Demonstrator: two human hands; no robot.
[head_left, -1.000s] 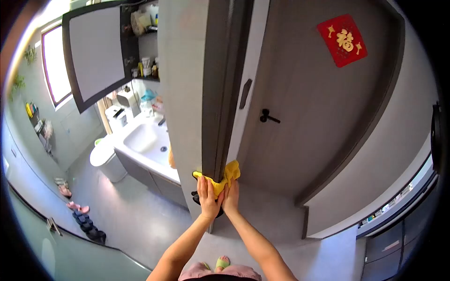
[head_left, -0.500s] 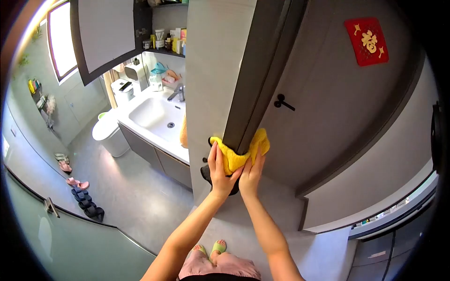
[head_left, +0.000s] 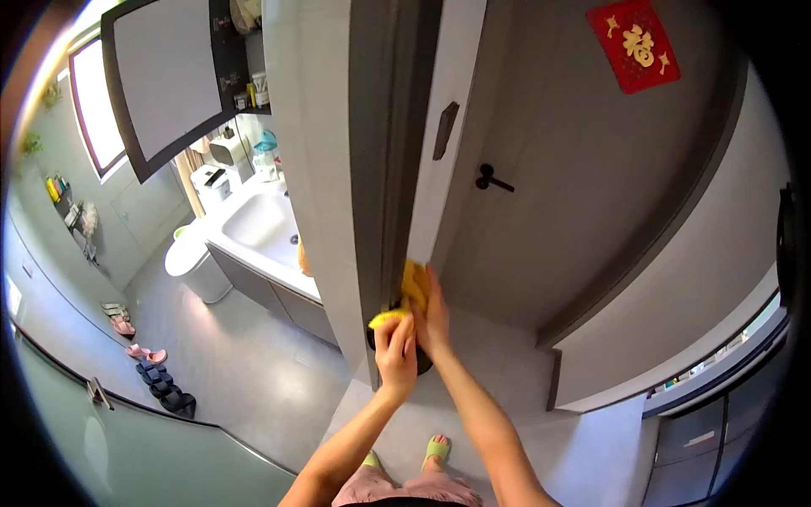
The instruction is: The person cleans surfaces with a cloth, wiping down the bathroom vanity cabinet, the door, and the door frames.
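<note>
- Left hand [head_left: 395, 346]: fingers curled tight, pinching a bunched part of the yellow cloth [head_left: 414, 283].
- Right hand [head_left: 432, 317]: just beside the left, fingers fairly straight, holding the cloth's upper part against the frame's right side; the thumb is hard to see.
- The cloth sits between the hands and the lower stretch of the dark door frame [head_left: 384, 169], touching it. Something dark shows behind the hands, too hidden to name.
- The work seems partway: both hands are on the cloth and it has not been set down. Which parts of the frame are done and which are left cannot be told, as the surface looks much the same above the hands.
- Lower down, pink trousers [head_left: 405, 486] and green slippers [head_left: 435, 452] on the floor.
- Beyond, on the right, a brown door [head_left: 557, 211] with a black handle [head_left: 494, 179] and a red sign [head_left: 638, 44].
- Off to the left, a white sink [head_left: 262, 224], then a toilet [head_left: 196, 262], and a bright window [head_left: 99, 106] farthest back.
</note>
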